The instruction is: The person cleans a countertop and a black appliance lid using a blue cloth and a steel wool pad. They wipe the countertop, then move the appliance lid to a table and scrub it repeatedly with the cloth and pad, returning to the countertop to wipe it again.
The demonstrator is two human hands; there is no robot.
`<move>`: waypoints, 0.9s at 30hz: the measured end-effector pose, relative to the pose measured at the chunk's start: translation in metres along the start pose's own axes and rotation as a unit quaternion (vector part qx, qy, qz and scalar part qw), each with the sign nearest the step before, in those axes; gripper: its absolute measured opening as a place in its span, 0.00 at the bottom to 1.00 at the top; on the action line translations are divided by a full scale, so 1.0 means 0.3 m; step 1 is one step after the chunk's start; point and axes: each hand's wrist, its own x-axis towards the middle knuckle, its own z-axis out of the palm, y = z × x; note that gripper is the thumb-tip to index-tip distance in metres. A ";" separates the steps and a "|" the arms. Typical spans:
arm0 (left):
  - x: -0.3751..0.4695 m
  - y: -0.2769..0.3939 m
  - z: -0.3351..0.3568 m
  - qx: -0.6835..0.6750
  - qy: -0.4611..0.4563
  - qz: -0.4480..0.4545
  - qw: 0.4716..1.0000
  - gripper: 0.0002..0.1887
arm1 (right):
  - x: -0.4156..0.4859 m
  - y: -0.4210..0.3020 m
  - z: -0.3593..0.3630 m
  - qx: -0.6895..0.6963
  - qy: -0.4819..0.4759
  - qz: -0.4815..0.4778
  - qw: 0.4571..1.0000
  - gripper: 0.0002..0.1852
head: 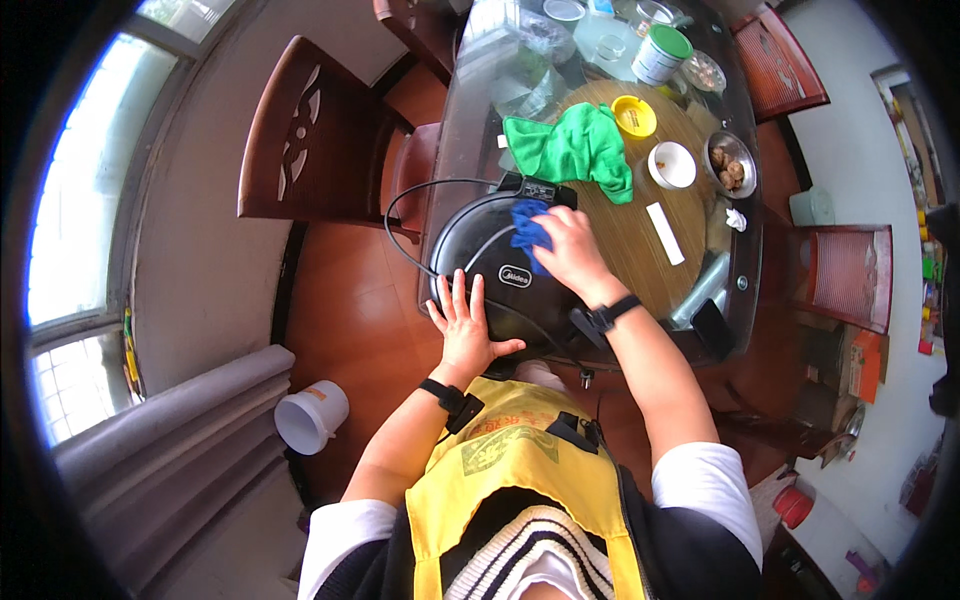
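A round black Midea electric griddle [487,247] with its lid down lies at the near end of the table. My left hand [465,322] rests flat near its front edge, fingers spread. In my right hand [571,251] is a bunched blue cloth [529,231], pressed on the lid near the hinge. The griddle's black power cord [401,196] loops off the table's left side and also crosses the lid; its plug [586,378] hangs over the front edge. Just beyond the hinge lies a crumpled green cloth [577,146].
On the table stand a yellow round container [634,117], a white bowl [673,166], a metal bowl with brown lumps [729,165] and a green-lidded can [661,55]. A white strip [665,234] and a phone [712,330] lie right. Wooden chairs [322,142] flank the table; a white bucket [311,417] is on the floor.
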 end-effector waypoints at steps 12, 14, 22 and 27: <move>0.004 -0.005 -0.022 -0.046 0.007 0.006 0.999 0.73 | -0.040 0.086 -0.035 -0.067 0.051 0.103 0.991 0.22; 0.003 -0.007 -0.022 -0.042 0.000 0.006 0.999 0.72 | 0.072 0.134 0.013 -0.076 0.092 0.126 0.985 0.20; 0.000 -0.005 -0.011 -0.035 0.027 0.009 0.999 0.73 | -0.134 -0.040 -0.036 -0.053 0.013 0.061 0.997 0.25; -0.009 -0.019 -0.011 -0.096 0.068 0.027 0.993 0.59 | -0.320 -0.129 -0.140 0.001 -0.104 -0.034 0.994 0.33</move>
